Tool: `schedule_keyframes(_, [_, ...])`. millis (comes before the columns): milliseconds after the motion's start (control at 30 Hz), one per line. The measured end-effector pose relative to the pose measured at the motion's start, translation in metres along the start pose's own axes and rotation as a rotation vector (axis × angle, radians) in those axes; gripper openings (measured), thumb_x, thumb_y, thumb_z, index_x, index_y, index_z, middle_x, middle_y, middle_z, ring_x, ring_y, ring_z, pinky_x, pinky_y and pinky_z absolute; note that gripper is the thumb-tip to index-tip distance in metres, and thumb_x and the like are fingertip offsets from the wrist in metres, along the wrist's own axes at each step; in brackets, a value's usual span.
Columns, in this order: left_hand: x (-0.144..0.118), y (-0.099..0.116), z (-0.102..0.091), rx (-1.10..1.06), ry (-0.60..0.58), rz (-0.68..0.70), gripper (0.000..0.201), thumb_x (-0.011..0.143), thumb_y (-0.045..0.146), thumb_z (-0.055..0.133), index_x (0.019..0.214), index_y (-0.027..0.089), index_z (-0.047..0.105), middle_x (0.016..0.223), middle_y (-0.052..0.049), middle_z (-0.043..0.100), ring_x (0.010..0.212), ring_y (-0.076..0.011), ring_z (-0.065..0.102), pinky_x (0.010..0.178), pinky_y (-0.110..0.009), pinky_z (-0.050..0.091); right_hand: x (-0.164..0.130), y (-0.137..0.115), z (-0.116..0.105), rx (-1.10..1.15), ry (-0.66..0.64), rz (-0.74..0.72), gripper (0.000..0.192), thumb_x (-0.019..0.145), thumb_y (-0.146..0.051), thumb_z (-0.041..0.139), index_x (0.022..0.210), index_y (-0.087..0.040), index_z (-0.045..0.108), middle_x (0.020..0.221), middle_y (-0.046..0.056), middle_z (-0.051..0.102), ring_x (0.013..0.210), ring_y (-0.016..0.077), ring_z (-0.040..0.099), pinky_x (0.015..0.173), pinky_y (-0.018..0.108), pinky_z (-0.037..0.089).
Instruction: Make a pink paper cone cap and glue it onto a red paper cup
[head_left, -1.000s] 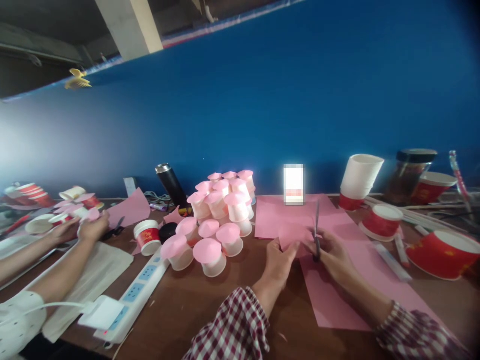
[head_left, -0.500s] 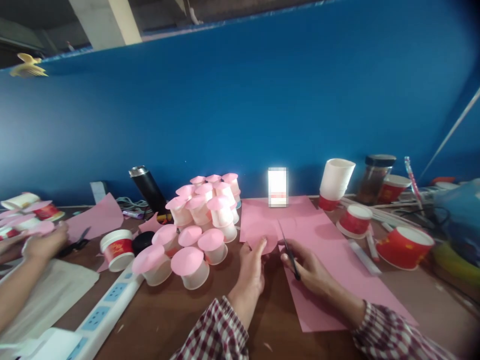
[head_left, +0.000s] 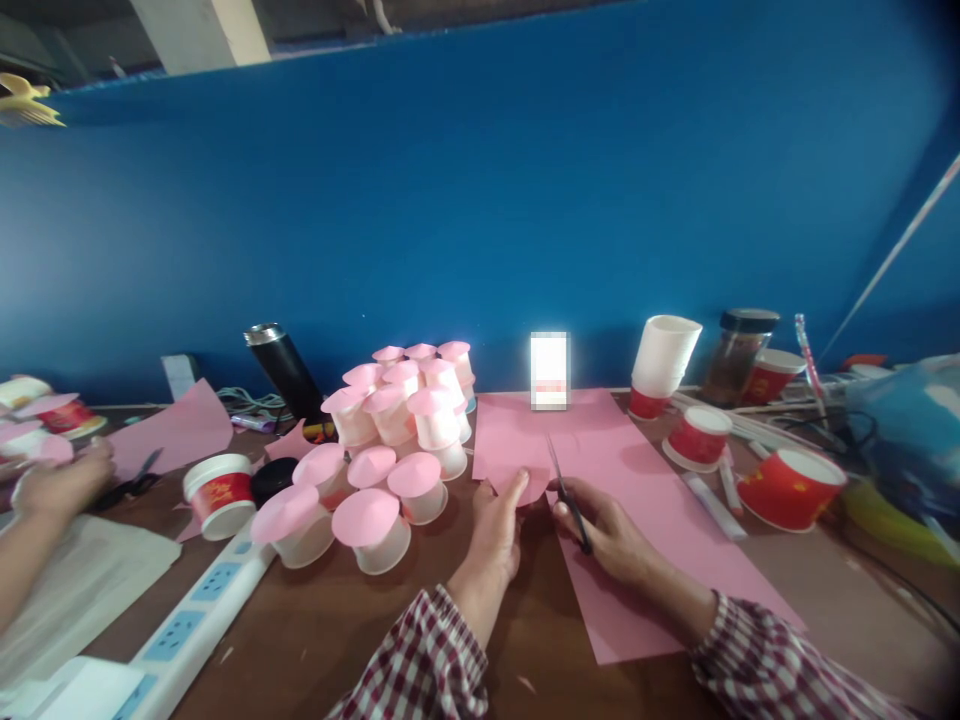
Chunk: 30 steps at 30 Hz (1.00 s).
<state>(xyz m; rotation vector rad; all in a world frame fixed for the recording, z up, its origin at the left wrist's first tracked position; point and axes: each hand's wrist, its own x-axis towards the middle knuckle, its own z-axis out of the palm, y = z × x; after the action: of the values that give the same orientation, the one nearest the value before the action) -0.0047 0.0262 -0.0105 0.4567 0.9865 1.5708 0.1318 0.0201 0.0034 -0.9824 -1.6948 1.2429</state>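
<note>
Between the thumb and fingers of my left hand (head_left: 497,530) is a small pink paper piece (head_left: 531,487), which looks rounded but blends with the paper behind it. My right hand (head_left: 604,528) is closed on black-handled scissors (head_left: 576,515), their blades pointing away from me just right of the piece. Larger pink paper sheets (head_left: 637,560) lie under and beyond my hands. To the left of my hands stand several upturned paper cups (head_left: 382,550) topped with shallow pink paper cones (head_left: 366,517).
Left are a power strip (head_left: 199,610), a black flask (head_left: 285,370) and another person's hand (head_left: 64,483) near a second pair of scissors (head_left: 133,487). Right are stacked white cups (head_left: 666,355), red cups (head_left: 791,490) and a dark-lidded jar (head_left: 742,355). A blue partition (head_left: 480,200) rises behind.
The whole view has shifted slightly, so things sit a little further left. My hands keep nearly the same pose, with the paper piece and scissors still held.
</note>
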Motion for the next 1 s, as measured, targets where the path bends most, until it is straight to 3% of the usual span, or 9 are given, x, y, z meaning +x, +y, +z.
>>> schedule_keyframes(333, [0.0019,-0.0031,-0.0019,0.031,0.001,0.004,0.039,0.066,0.029,0.076,0.095,0.015,0.054,0.086,-0.008,0.068,0.074,-0.0204,0.067,0.065,-0.031,0.054,0.0009,0.0025,0.0002,0.053,-0.008,0.039,0.022,0.086,-0.04,0.056,0.09,-0.017,0.056,0.073,-0.002,0.052,0.067,0.0113,0.046,0.062,0.022,0.04])
schedule_keyframes(567, [0.0033,-0.0038,-0.0025,0.027,0.008,0.003,0.04,0.065,0.028,0.076,0.096,0.014,0.054,0.087,-0.009,0.068,0.072,-0.0194,0.067,0.062,-0.029,0.053,0.001,0.0015,0.0001,0.055,0.0,0.029,0.023,0.086,-0.039,0.056,0.09,-0.017,0.056,0.073,-0.001,0.052,0.067,0.0117,0.045,0.061,0.022,0.039])
schedule_keyframes(1000, [0.0039,-0.0057,-0.0031,0.026,-0.006,0.006,0.043,0.064,0.029,0.077,0.097,0.011,0.057,0.089,-0.012,0.068,0.075,-0.0215,0.067,0.067,-0.034,0.054,-0.0013,-0.0034,0.0003,0.075,-0.012,0.038,0.021,0.087,-0.038,0.053,0.088,-0.017,0.056,0.072,-0.002,0.051,0.064,0.0108,0.044,0.058,0.022,0.037])
